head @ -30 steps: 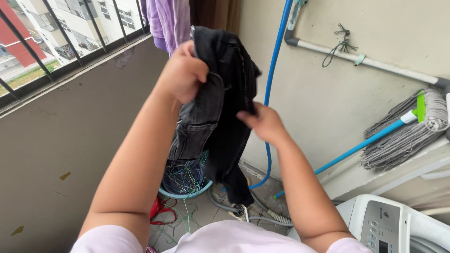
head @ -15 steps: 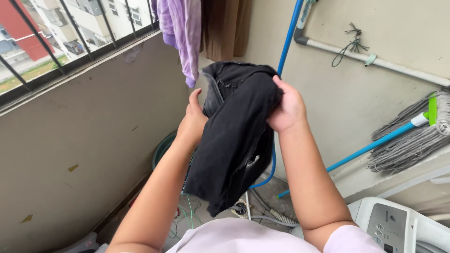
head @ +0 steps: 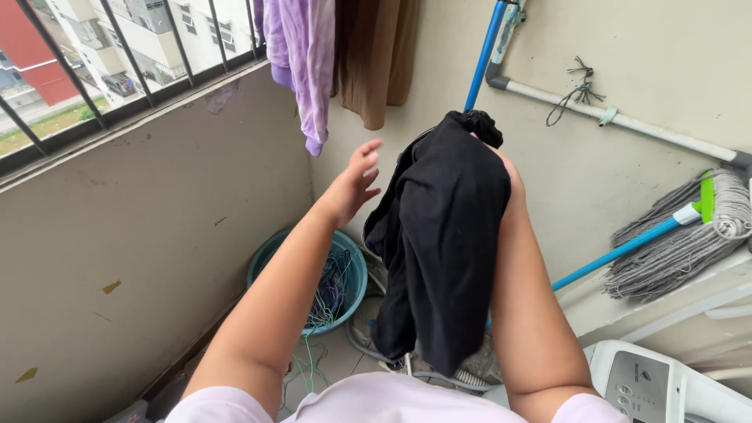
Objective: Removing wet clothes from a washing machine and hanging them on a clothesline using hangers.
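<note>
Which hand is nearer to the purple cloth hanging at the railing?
Left. The left hand is open just below and right of the purple cloth; the right hand is farther right, behind the black garment it holds.

The only thing like a screen or label here is the grey control panel [head: 636,382] with small buttons and tiny print on top of the white washing machine [head: 689,395], low in the right corner by the wall.
</note>
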